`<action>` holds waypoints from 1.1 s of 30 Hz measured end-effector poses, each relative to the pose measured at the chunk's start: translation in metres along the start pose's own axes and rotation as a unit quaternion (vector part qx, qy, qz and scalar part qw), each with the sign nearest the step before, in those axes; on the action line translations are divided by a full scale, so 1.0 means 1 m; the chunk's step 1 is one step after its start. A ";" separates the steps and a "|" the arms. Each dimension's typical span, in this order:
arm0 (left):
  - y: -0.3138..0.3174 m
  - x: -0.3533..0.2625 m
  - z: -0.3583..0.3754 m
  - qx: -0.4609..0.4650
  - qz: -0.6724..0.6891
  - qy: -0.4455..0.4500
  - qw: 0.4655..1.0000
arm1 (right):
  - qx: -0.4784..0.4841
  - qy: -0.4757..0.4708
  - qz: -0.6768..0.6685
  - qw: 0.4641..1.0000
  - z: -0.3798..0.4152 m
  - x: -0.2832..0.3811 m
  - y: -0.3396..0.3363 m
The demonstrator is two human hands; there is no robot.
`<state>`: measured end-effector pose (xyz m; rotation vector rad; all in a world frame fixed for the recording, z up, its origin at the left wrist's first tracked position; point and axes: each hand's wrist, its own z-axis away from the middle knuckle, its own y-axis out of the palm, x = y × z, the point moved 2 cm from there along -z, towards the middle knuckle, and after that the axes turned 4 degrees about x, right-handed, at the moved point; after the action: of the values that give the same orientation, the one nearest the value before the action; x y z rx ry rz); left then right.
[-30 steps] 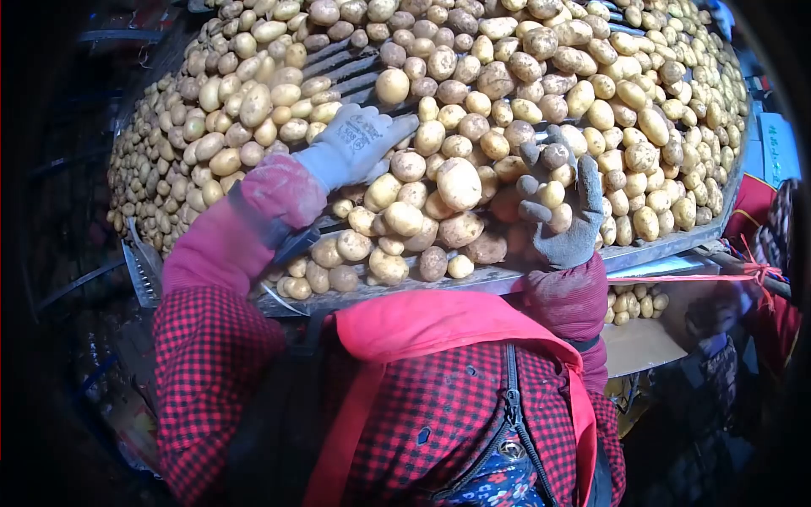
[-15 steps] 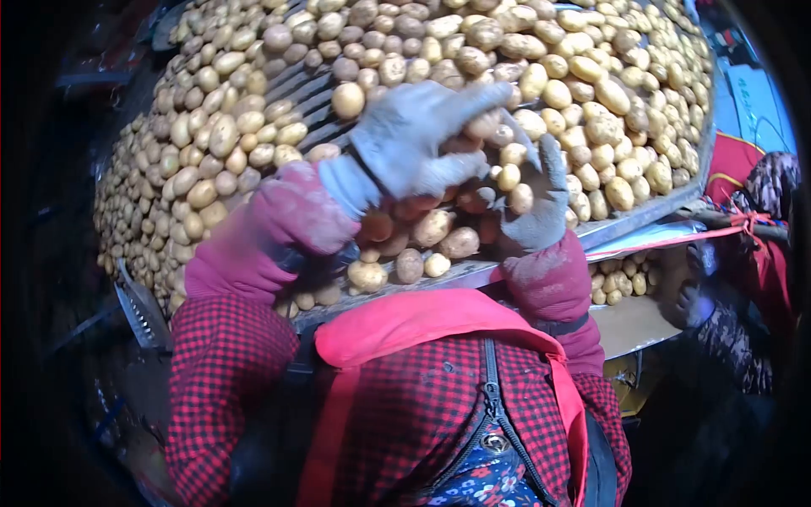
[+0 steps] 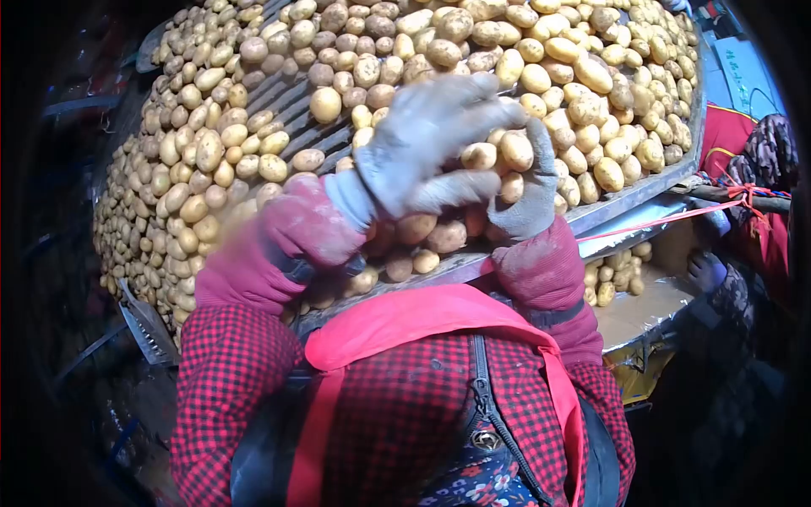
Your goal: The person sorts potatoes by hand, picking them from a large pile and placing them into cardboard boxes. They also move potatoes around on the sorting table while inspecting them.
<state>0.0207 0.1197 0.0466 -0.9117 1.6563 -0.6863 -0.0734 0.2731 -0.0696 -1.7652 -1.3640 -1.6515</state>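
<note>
My left hand (image 3: 435, 139), in a dusty grey glove and blurred by motion, reaches over the heap with its fingers stretched out and thumb apart. Just beyond its fingertips, my gloved right hand (image 3: 532, 190) curves around a few pale yellow potatoes (image 3: 516, 150). Another potato (image 3: 479, 156) sits between the two hands, close to the left thumb. Below the left hand, brownish potatoes (image 3: 446, 237) lie along the near edge, partly hidden by the glove.
A large heap of potatoes (image 3: 190, 169) covers the slatted table (image 3: 287, 106). Its metal rim (image 3: 642, 193) runs along the right. Lower right, more potatoes (image 3: 621, 275) lie in a cardboard-lined box (image 3: 650, 308). A person's gloved hand (image 3: 706, 272) is beside it.
My right hand has gone from spread fingers to cupping potatoes. My left hand stays stretched over the heap, its fingers swept nearer the right hand. The whole view has shifted slightly.
</note>
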 end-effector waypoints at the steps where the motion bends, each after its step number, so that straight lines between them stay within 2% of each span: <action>1: -0.011 0.007 0.005 -0.023 0.004 0.012 1.000 | -0.005 -0.040 -0.043 0.998 -0.002 0.004 0.008; 3: -0.015 0.027 0.036 -0.087 -0.024 -0.071 0.993 | 0.006 -0.037 -0.119 0.992 -0.010 0.026 0.018; 5: -0.016 0.032 0.060 -0.108 -0.053 -0.100 0.988 | 0.031 -0.027 -0.073 0.997 -0.011 0.033 0.019; 7: -0.009 0.025 0.076 0.067 -0.123 -0.042 0.989 | -0.017 0.003 -0.081 0.997 -0.011 0.031 0.018; 8: 0.008 0.025 0.080 0.148 -0.127 0.010 0.981 | -0.014 0.007 -0.155 0.988 -0.007 0.022 0.015; 9: 0.023 0.021 0.090 0.139 -0.159 0.064 0.975 | -0.010 0.010 -0.155 0.988 -0.006 0.023 0.017; 11: 0.030 0.036 0.081 0.144 -0.144 0.058 0.977 | -0.041 0.046 -0.144 0.988 -0.004 0.024 0.018; 13: 0.029 0.055 0.066 0.100 -0.158 0.077 0.979 | -0.024 0.034 -0.138 0.990 0.000 0.017 0.012; 15: 0.024 0.076 0.053 0.083 -0.172 0.142 0.971 | -0.007 0.021 -0.143 0.989 -0.001 0.013 0.009; 17: 0.018 0.089 0.049 0.110 -0.187 0.159 0.963 | -0.020 0.036 -0.133 0.990 -0.003 0.013 0.007; 19: 0.012 0.108 0.039 0.069 -0.207 0.141 0.966 | -0.032 0.057 -0.123 0.990 0.001 0.009 0.007; 21: -0.005 0.122 0.025 0.076 -0.207 0.083 0.972 | -0.010 -0.018 -0.106 0.994 0.001 0.003 0.004; 23: -0.009 0.149 0.016 0.065 -0.253 0.077 0.962 | -0.005 0.003 -0.115 0.993 0.007 0.003 0.001; 25: -0.018 0.151 0.004 0.049 -0.305 0.105 0.945 | -0.001 0.022 -0.126 0.992 0.002 0.006 0.002; 27: -0.027 0.152 0.000 0.062 -0.314 0.000 0.947 | -0.055 0.067 -0.144 0.986 0.002 0.012 0.008; 28: -0.030 0.176 -0.008 0.018 -0.354 -0.026 0.935 | -0.049 0.052 -0.141 0.987 0.004 0.006 0.006; 29: -0.029 0.185 0.001 0.085 -0.379 -0.154 0.909 | -0.047 0.050 -0.138 0.988 0.003 0.007 0.006; 31: -0.033 0.201 -0.007 -0.053 -0.357 -0.234 0.903 | 0.020 -0.022 -0.145 0.989 -0.002 0.013 0.007; 32: -0.033 0.205 -0.001 -0.053 -0.357 -0.233 0.903 | 0.020 -0.022 -0.145 0.989 -0.001 0.013 0.006; 33: -0.037 0.191 0.006 -0.049 -0.368 -0.154 0.916 | -0.006 0.009 -0.147 0.989 0.002 0.011 0.006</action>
<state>0.0097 -0.0610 -0.0249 -1.6569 1.0475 -0.9009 -0.0693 0.2761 -0.0582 -1.6108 -1.6750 -1.8200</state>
